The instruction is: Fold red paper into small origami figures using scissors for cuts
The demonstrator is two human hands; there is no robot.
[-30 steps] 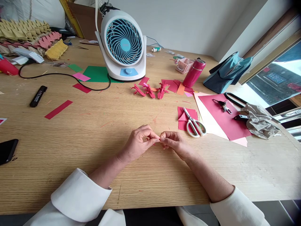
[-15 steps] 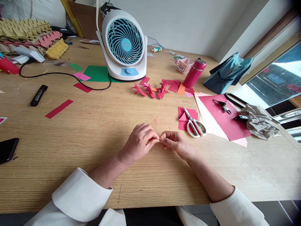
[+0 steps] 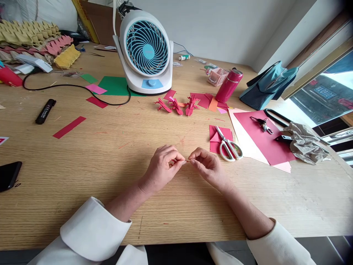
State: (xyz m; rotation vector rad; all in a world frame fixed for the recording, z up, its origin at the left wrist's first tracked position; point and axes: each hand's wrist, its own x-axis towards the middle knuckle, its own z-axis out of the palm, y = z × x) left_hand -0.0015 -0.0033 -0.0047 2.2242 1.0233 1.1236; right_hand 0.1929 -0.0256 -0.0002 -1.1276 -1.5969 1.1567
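My left hand [image 3: 162, 167] is closed in a pinch over the middle of the table. A small reddish paper piece [image 3: 187, 160], mostly hidden, shows as a thin sliver between its fingertips and those of my right hand [image 3: 208, 167]. My right thumb and forefinger are pinched at the other end of that sliver. Beyond the right hand, white-handled scissors [image 3: 228, 145] lie on a stack of red paper pieces [image 3: 213, 146]. Farther back sit several folded red paper figures [image 3: 176, 105].
A white and blue fan [image 3: 149, 51] stands at the back, its black cable [image 3: 82, 91] curving left. A pink bottle [image 3: 229, 85] and teal bag [image 3: 268, 86] are back right. Red sheets [image 3: 264, 143] carry keys. Left lie a marker [image 3: 45, 111], a red strip [image 3: 69, 127] and a phone [image 3: 9, 176].
The fingertips of both hands have drawn slightly apart, so a sliver of the reddish piece shows between them. The right fingers have lifted a little away from me.
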